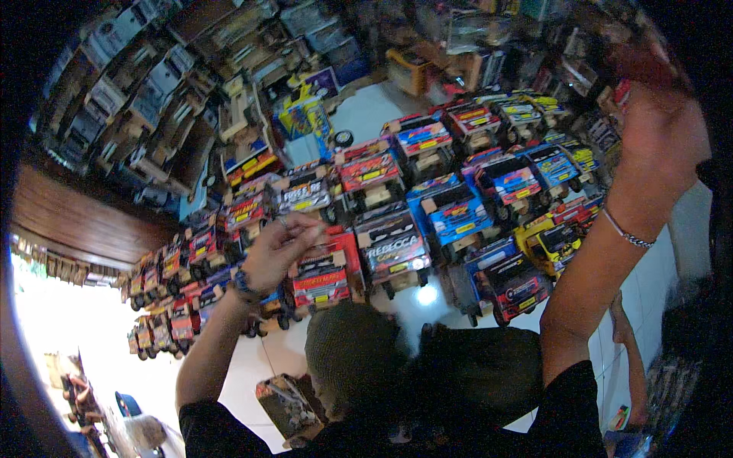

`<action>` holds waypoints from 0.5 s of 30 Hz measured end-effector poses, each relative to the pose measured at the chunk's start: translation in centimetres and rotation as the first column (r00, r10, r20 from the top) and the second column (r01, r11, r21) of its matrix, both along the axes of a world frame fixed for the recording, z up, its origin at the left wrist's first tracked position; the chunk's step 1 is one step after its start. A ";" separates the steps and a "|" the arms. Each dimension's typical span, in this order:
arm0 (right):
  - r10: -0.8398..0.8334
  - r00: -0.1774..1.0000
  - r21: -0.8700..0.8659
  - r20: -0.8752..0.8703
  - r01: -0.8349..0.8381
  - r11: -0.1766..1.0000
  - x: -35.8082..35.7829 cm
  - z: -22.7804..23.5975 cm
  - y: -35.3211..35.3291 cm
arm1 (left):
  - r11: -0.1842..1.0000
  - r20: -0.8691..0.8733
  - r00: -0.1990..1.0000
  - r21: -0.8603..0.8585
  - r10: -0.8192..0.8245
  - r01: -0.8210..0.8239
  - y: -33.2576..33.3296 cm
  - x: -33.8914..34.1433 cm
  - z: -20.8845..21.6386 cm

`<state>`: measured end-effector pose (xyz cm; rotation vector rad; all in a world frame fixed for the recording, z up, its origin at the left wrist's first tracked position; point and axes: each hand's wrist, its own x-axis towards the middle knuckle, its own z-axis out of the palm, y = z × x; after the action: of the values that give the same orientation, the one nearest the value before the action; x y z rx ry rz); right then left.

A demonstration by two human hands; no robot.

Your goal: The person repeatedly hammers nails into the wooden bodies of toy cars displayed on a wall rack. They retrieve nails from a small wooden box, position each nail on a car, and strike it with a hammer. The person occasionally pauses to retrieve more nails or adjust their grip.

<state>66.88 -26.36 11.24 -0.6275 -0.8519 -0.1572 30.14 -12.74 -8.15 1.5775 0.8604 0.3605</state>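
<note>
My left hand, with a bracelet at its wrist, reaches over the rows of toy trucks. Its thumb and fingertips are pressed together just above a red toy truck. Whatever is between them, if anything, does not show. A black toy truck stands to the right of that hand, and past it is a blue toy truck. My right arm stretches up to the far right. There my right hand is dark and smeared, so its fingers do not show clearly. Something red is beside it.
Several more trucks fill the rows. Shelves with wooden parts rise behind at left. A dark knitted cap is at lower middle, beside an open box. Another forearm hangs at right. White tiles form the floor.
</note>
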 end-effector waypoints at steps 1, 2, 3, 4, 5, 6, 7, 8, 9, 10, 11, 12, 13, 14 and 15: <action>-0.015 1.000 -0.026 -0.003 0.015 1.000 0.8 0.6 -0.3 | 0.999 0.059 0.997 0.015 -0.046 0.045 0.6 2.0 -0.2; -0.032 0.999 -0.052 -0.008 0.032 0.998 1.6 1.1 -0.7 | 0.997 0.111 0.990 0.015 -0.082 0.081 1.3 4.0 -0.3; -0.048 0.999 -0.080 -0.014 0.047 0.996 2.1 1.2 -1.0 | 0.993 0.142 0.984 -0.035 -0.104 0.110 2.1 6.0 -0.3; -0.097 0.994 -0.040 -0.053 0.095 0.995 2.6 1.2 -1.1 | 0.996 0.209 0.977 -0.065 -0.047 0.062 2.9 8.4 -0.5; -0.145 0.985 0.001 -0.094 0.146 0.989 2.9 0.9 -1.0 | 0.990 0.166 0.981 0.111 -0.103 0.085 4.0 10.4 -0.5; -0.188 0.973 0.037 -0.135 0.195 0.980 3.1 0.7 -0.9 | 0.954 0.139 0.980 0.285 -0.140 0.096 5.1 12.6 -0.5; -0.135 0.980 -0.015 -0.146 0.134 0.991 3.1 0.4 -1.0 | 0.982 0.164 0.980 0.165 -0.115 0.087 6.4 15.2 -0.5; -0.181 0.975 -0.038 -0.126 0.178 0.983 3.0 0.2 -0.8 | 0.992 0.245 0.962 0.081 -0.117 0.100 7.6 17.7 -0.6; -0.225 0.968 -0.062 -0.107 0.220 0.974 2.9 0.0 -0.6 | 0.959 0.230 0.958 0.264 -0.170 0.107 8.7 19.9 -0.9; -0.267 0.960 -0.087 -0.087 0.260 0.962 2.7 -0.1 -0.4 | 0.889 0.213 0.953 0.446 -0.216 0.101 9.8 22.0 -1.2; -0.116 0.993 -0.062 0.005 0.116 0.991 2.4 0.0 -0.3 | 0.920 0.256 0.936 0.368 -0.242 0.137 10.8 24.4 -1.5; -0.128 0.990 -0.079 -0.053 0.123 0.989 2.2 0.0 -0.2 | 0.948 0.290 0.924 0.269 -0.249 0.171 11.6 26.5 -2.2; -0.139 0.984 -0.095 -0.110 0.129 0.987 2.0 -0.1 0.0 | 0.947 0.245 0.939 0.273 -0.241 0.172 12.4 28.5 -3.0; -0.149 0.975 -0.111 -0.164 0.132 0.985 1.8 -0.2 0.0 | 0.956 0.182 0.960 0.242 -0.212 0.166 13.2 30.5 -3.9; -0.122 0.973 -0.149 -0.197 0.094 0.984 1.7 -0.4 -0.1 | 0.964 0.117 0.976 0.214 -0.184 0.156 14.1 32.2 -4.9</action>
<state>68.62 -26.41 10.88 -0.8069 -0.6320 -0.1297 62.38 1.35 -13.06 1.7803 0.5919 0.4375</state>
